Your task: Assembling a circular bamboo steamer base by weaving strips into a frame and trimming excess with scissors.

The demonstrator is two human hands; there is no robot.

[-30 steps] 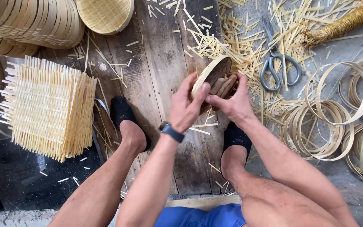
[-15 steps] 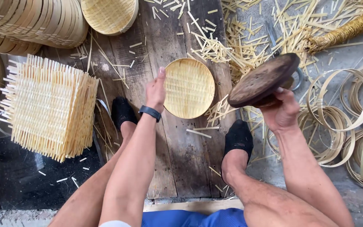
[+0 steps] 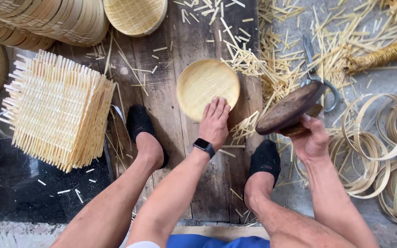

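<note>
Woven bamboo disc (image 3: 206, 87) lies flat on the plank floor (image 3: 171, 119) between my feet, face up; round, so no long axis; blurred, perhaps spinning. My left hand (image 3: 215, 121) rests open on its near rim, fingers spread; my right hand (image 3: 312, 138) grips a dark wooden disc (image 3: 289, 108), tilted. Risk: the tray could skid into loose bamboo offcuts (image 3: 249, 59).

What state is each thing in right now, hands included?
Left hand: flat, fingers resting on the round woven tray.
Round woven tray: lying on the wooden board, blurred.
Right hand: gripping the dark round block.
Dark round block: lifted, tilted.
Scissors: lying on the ground, partly hidden.
Square woven mats: stacked.
Bamboo hoops: loose pile.
</note>
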